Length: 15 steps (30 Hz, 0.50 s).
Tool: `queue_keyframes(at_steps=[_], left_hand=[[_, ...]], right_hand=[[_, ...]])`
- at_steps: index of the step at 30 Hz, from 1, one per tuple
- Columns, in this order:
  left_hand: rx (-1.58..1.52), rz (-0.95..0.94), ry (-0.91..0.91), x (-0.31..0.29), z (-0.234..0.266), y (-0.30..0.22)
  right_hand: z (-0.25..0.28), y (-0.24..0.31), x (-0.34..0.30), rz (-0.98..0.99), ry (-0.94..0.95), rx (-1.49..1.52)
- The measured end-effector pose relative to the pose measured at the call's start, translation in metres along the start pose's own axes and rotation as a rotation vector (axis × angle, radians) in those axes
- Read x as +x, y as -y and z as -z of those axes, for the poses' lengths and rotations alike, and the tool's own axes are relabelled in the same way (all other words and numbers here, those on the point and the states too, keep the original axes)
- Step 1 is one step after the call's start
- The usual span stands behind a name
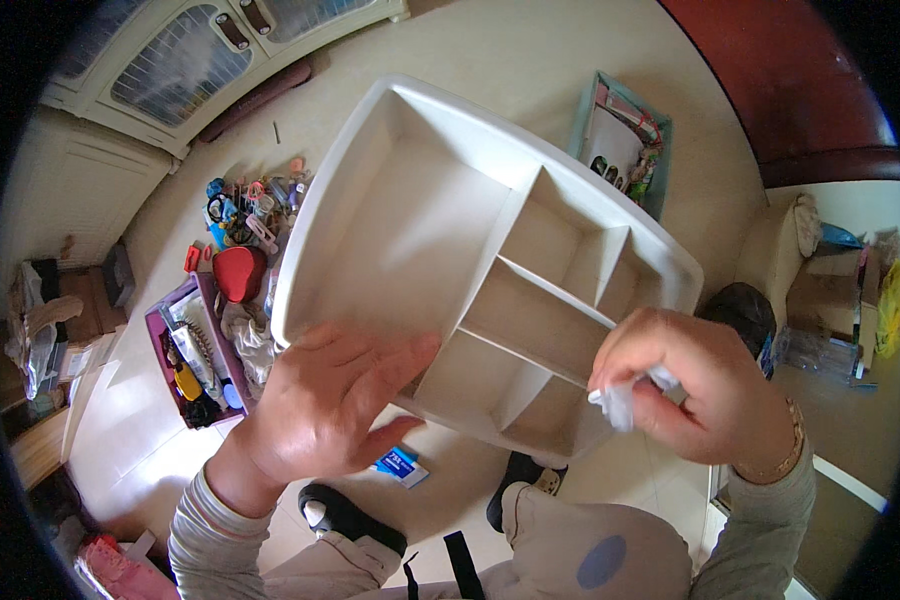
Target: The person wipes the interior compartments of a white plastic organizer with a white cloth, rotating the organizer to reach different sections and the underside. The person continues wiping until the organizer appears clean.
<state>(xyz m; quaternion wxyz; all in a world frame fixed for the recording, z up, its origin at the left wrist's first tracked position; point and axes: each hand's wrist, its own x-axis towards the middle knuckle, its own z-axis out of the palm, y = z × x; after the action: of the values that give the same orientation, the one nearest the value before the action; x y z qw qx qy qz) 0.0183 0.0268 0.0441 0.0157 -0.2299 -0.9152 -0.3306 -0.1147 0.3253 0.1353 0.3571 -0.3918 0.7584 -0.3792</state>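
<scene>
A white divided organizer tray (410, 200) is tilted in front of me, with one large compartment on its left and several small ones on its right. Over its near left rim lie the fingers of my left hand (320, 400), with the thumb below, so the hand is closed on the tray. A crumpled white wipe (618, 405) is pinched in my right hand (705, 385), above the tray's near right corner. Faint greyish marks show on the compartment floors. My hand hides part of the right rim.
Small toys and hair things (245, 215) are heaped on the floor at left, beside a red pouch (239, 274) and a filled purple basket (160, 335). A green basket (580, 115) stands beyond the tray. Between my feet lies a blue and white packet (400, 466).
</scene>
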Motion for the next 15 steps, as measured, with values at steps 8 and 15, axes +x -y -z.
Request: queue_keyframes(at_steps=[8,15], left_hand=[[0.014,0.034,0.004,-0.002,-0.003,-0.002],[0.009,-0.117,-0.239,-0.001,-0.016,-0.025]], right_hand=[[-0.042,-0.007,0.023,0.306,-0.02,-0.187],[-0.048,0.004,0.013,0.472,-0.062,-0.564]])
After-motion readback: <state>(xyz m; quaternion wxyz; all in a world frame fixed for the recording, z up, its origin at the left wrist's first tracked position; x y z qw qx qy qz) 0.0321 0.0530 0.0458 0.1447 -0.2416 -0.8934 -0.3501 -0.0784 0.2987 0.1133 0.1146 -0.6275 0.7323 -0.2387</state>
